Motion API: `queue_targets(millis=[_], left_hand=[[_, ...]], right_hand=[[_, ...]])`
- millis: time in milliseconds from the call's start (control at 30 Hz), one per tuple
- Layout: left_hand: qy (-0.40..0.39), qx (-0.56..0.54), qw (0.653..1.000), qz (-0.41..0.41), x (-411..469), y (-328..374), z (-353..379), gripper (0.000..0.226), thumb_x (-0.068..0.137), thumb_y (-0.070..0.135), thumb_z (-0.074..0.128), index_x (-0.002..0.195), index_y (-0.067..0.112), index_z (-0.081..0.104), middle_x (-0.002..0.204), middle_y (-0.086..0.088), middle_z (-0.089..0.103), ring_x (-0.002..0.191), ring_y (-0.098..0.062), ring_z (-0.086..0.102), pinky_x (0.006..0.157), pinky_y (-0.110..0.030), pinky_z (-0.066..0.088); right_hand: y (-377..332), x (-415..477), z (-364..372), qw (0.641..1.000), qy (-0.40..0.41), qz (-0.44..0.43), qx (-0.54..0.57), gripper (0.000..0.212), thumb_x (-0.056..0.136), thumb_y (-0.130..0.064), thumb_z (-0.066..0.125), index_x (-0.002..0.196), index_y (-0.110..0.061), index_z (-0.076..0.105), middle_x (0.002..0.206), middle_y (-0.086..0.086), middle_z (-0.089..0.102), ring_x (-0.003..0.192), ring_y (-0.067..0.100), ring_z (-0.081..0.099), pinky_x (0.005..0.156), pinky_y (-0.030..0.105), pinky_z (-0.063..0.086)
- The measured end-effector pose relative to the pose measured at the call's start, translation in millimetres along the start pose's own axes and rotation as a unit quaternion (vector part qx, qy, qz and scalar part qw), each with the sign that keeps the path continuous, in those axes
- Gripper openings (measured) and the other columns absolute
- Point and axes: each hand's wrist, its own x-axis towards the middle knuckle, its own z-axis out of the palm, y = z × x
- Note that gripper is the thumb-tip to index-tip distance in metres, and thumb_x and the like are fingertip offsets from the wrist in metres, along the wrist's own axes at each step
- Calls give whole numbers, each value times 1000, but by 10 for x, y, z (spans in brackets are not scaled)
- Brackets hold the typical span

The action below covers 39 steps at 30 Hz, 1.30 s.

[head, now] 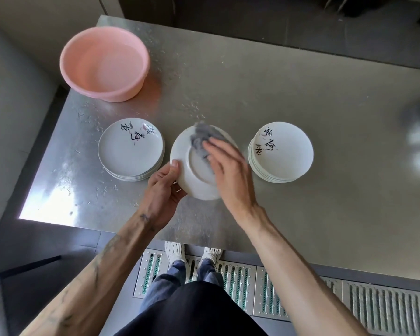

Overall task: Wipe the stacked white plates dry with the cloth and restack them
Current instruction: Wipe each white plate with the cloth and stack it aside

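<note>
White plate (185, 166), underside up, frame centre: left grip (166, 184) clamps its rim; right grip (229, 173), fingers (216, 147) straight, presses grey cloth (201, 137). Wiping apparently underway; restacking next needs level placement.

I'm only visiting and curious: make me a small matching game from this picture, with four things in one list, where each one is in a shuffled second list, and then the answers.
Things
1. pink plastic basin
2. grey cloth
3. single white plate, underside up
4. left hand

Places
A. grips the single plate's near-left rim
B. far left on the steel table
C. pressed onto the plate under the right hand
D. held between the left stack of white plates and the right stack

Pairs: 1-B, 2-C, 3-D, 4-A
</note>
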Motion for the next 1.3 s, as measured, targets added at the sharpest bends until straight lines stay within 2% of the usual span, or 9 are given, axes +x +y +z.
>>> queue_targets(millis=[100, 267, 433, 533, 700, 933, 1067, 1167, 1300], left_hand=[[17, -1, 1000, 8, 10, 48, -12, 38, 99, 36, 52, 122, 9, 67, 114, -8, 66, 101, -18, 61, 84, -31, 58], [10, -9, 1000, 4, 28, 68, 0, 40, 105, 33, 48, 128, 5, 65, 122, -14, 69, 105, -21, 67, 87, -32, 59], [9, 12, 1000, -1, 9, 26, -29, 33, 101, 34, 53, 117, 10, 70, 109, -6, 72, 99, -18, 65, 84, -33, 60], [8, 4, 1000, -2, 30, 44, -18, 35, 102, 34, 53, 119, 10, 71, 114, -10, 72, 102, -20, 67, 85, -34, 61], [18, -29, 999, 5, 73, 60, -96, 25, 108, 20, 48, 112, 13, 71, 96, -5, 73, 81, -13, 68, 69, -25, 57], [26, -79, 996, 16, 39, 16, -186, 38, 112, 30, 41, 130, 7, 66, 126, -15, 69, 109, -22, 68, 88, -33, 59], [66, -71, 995, 26, 45, 72, -184, 34, 111, 29, 43, 128, 13, 68, 125, -5, 71, 108, -14, 69, 83, -29, 60], [65, -27, 997, 25, 51, 113, -152, 40, 110, 30, 42, 136, 8, 63, 130, -10, 67, 113, -18, 65, 87, -32, 61], [41, -1, 999, 5, 8, 83, -118, 48, 107, 32, 46, 140, -1, 56, 127, -12, 65, 114, -23, 59, 88, -32, 59]], right_hand=[[54, -1, -63, 998, 32, 56, -19, 35, 95, -3, 64, 129, -10, 70, 133, 1, 67, 122, 18, 62, 109, 26, 44], [-98, -199, 104, 999, -24, -28, -6, 33, 98, -13, 66, 130, -16, 70, 132, -5, 66, 120, 11, 62, 107, 19, 44], [22, 159, 26, 995, 34, 89, 20, 33, 95, -9, 68, 127, -13, 72, 128, -3, 69, 118, 14, 64, 104, 32, 48], [-135, 126, 112, 999, 3, 42, 35, 32, 94, -11, 70, 126, -14, 73, 127, -6, 69, 117, 13, 63, 104, 29, 48], [-233, -210, 232, 998, -38, -57, 16, 32, 96, -9, 69, 127, -13, 72, 131, -2, 66, 116, 17, 62, 104, 29, 48], [-111, -320, 209, 995, -39, -85, -27, 37, 93, -2, 71, 129, -11, 71, 131, 2, 66, 121, 17, 62, 104, 31, 51], [68, -234, 74, 999, 16, -27, -26, 30, 97, -7, 68, 126, -10, 72, 128, 0, 68, 115, 17, 64, 104, 29, 49], [70, -76, 59, 999, 18, 13, -25, 30, 97, -7, 65, 127, -10, 72, 127, 0, 69, 115, 20, 65, 104, 31, 49], [-22, 269, 98, 999, -11, -33, -24, 31, 96, -7, 65, 126, -12, 72, 129, -2, 68, 116, 19, 63, 105, 25, 45]])
